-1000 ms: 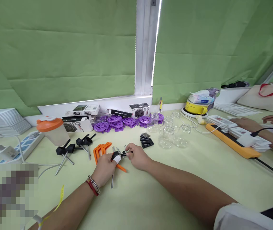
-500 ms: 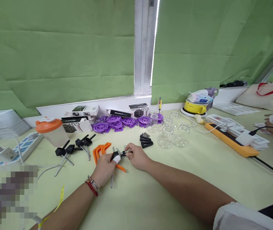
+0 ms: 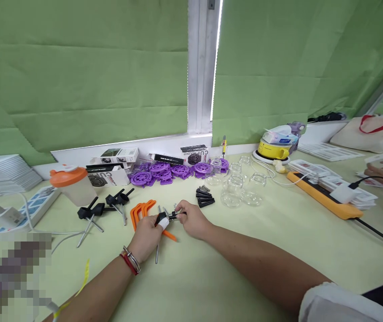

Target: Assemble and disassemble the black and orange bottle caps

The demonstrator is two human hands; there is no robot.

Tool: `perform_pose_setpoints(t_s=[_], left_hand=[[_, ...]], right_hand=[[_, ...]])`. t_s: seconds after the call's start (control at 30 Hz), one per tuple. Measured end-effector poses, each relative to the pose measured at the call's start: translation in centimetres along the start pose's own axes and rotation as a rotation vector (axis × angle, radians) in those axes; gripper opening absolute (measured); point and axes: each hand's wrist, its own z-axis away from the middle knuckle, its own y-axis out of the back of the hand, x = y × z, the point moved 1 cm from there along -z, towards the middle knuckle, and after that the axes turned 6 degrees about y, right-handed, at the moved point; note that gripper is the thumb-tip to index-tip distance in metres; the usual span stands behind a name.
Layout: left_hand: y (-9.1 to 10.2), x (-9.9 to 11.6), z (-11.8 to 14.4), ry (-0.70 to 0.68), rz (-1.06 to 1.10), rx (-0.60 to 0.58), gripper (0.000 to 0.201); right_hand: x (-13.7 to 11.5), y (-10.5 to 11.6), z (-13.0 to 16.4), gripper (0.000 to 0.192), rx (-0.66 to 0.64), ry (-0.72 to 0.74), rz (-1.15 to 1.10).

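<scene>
Head cam: both hands, left (image 3: 147, 237) & right (image 3: 194, 220), fingers clamped on 1 black clamp part (image 3: 171, 216).

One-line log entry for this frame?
left hand: grips black clamp part | right hand: pinches same part | orange clamps: beside hands

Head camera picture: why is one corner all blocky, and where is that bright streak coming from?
Head view: the lower-left corner is pixelated on purpose, hiding what lies there; daylight glares through the gap between the green blinds; the wide lens bends the table edges; both hands look sharp.
</scene>
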Motion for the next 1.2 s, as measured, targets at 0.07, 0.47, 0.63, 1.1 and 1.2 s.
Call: perform_pose_setpoints(t_s=[0.07,0.47,0.63,1.1,1.2], left_hand=[[0.0,0.0,0.0,0.003,-0.003,-0.003,0.034],[0.0,0.1,0.0,0.014,-0.007,0.0,0.035],[0.0,-0.2,-0.1,-0.008,-0.005,-0.002,0.035],[0.1,-0.1,0.5,-0.064,-0.132,0.133,0.033],[0.0,-0.2,0.5,-0.05,-0.117,0.12,0.032]], right_hand=[[-0.1,0.0,0.0,0.013,0.004,0.003,-0.009],[0.4,-0.2,-0.2,0.014,0.021,-0.011,-0.012],[0.0,0.0,0.0,0.013,0.013,0.008,-0.031],[-0.4,0.2,-0.2,0.014,-0.036,-0.026,-0.077],[-0.8,0.5,0.0,0.019,-0.041,-0.014,-0.073]])
